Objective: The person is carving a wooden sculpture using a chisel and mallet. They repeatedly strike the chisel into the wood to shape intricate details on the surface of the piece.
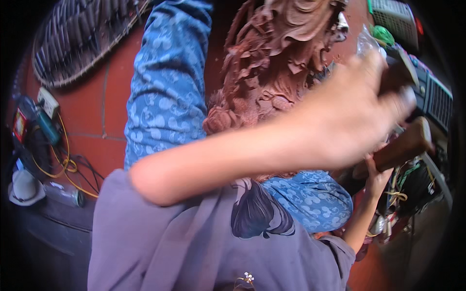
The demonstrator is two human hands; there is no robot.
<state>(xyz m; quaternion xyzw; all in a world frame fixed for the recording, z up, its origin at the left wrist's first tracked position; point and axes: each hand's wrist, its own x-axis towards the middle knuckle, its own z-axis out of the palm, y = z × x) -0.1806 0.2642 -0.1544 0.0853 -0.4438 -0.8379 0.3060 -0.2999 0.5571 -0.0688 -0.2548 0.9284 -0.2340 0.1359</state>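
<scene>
My left hand (pixel 347 111) is smeared by motion, with its forearm crossing my body to the right. Its thumb and fingers lie around a dark brown thing (pixel 399 77), but whether they grip it is unclear. Below it, at the right, my right hand (pixel 377 178) is closed on a long brown wooden block (pixel 405 148) with a paler end. Part of that hand is hidden behind the left one. Between my legs lies a large reddish-brown wood carving (pixel 272 72) with carved flowers and flowing folds. The left forearm covers part of its near end.
A round woven tray (pixel 73 77) with many dark tools in rows lies at the far left. Nearer are a power strip (pixel 47 102), a yellow cord (pixel 68 165) and a clear bottle (pixel 65 193). Baskets (pixel 395 19) and clutter crowd the right side of the red tiled floor (pixel 119 116).
</scene>
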